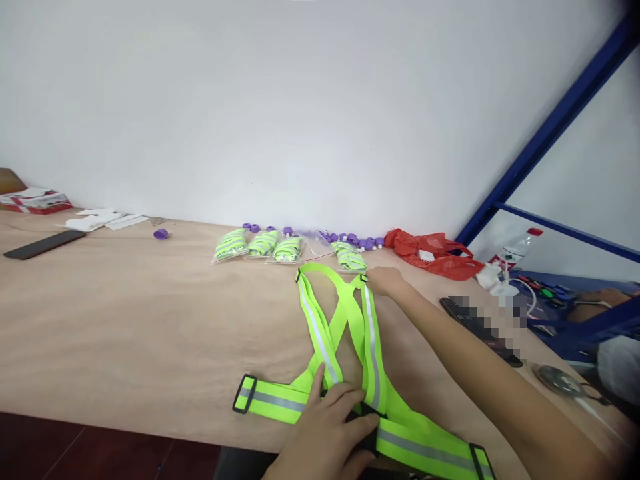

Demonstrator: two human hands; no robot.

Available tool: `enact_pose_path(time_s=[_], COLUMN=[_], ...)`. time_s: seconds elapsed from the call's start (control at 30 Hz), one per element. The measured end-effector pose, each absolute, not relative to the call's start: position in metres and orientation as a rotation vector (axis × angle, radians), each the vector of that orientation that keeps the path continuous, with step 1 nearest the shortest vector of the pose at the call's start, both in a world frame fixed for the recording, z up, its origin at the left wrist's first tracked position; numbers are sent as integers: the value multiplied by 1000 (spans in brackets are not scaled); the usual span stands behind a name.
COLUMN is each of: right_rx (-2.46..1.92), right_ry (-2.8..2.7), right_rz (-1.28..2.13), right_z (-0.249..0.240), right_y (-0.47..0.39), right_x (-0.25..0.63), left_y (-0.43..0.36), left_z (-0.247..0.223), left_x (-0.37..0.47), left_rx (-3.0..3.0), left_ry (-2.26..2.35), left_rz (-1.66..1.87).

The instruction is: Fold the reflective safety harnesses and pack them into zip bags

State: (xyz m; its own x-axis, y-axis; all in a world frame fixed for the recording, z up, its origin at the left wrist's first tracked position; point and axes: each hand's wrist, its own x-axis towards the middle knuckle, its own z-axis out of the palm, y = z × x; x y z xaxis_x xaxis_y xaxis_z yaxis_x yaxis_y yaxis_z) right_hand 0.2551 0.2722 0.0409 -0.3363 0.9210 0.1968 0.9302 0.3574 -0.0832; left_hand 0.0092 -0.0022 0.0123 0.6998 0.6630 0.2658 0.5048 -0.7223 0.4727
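Note:
A bright yellow-green reflective vest (373, 333), made of elastic straps with silver stripes, lies spread before me. Its two shoulder straps cross behind, and black sliders sit on the straps and belt. My left hand (333, 430) rests over the belt's middle, fingers bent on a black buckle (370, 433) that they partly cover. At the top right shoulder strap, my right hand (384, 280) is closed beside a small black slider (364, 278), pinching the strap; its fingertips are mostly hidden. Just beyond lies a clear bag with a folded vest (349, 257).
More bagged vests (287, 249) and several purple pieces (353, 239) line the wall. A red plastic bag (433, 252), a phone (480, 333) and a bottle (520, 247) are to the right. A blue metal frame (550, 140) rises there. White papers (95, 220) lie far left.

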Motion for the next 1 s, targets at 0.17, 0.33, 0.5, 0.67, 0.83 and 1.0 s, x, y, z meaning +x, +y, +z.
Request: enact_pose_path(time_s=[0.17, 0.33, 0.5, 0.67, 0.83, 1.0], right_rx=[-1601, -1201, -1168, -1140, -958, -746], right_ry=[-2668, -2947, -3086, -3133, -3084, -2844], right_rz=[-266, -292, -345, -327, -246, -160], right_z=[73, 77, 61, 61, 79, 83], right_y=[280, 275, 278, 290, 295, 297], right_x=[183, 94, 57, 65, 80, 105], left_y=[-3, -3, -4, -5, -6, -7], left_z=[12, 13, 11, 11, 12, 11], left_x=[10, 11, 12, 11, 12, 15], left_rx=[2529, 2532, 2470, 2509, 2509, 2490], left_ry=[919, 939, 936, 959, 976, 1002], left_rz=[623, 646, 656, 635, 610, 597])
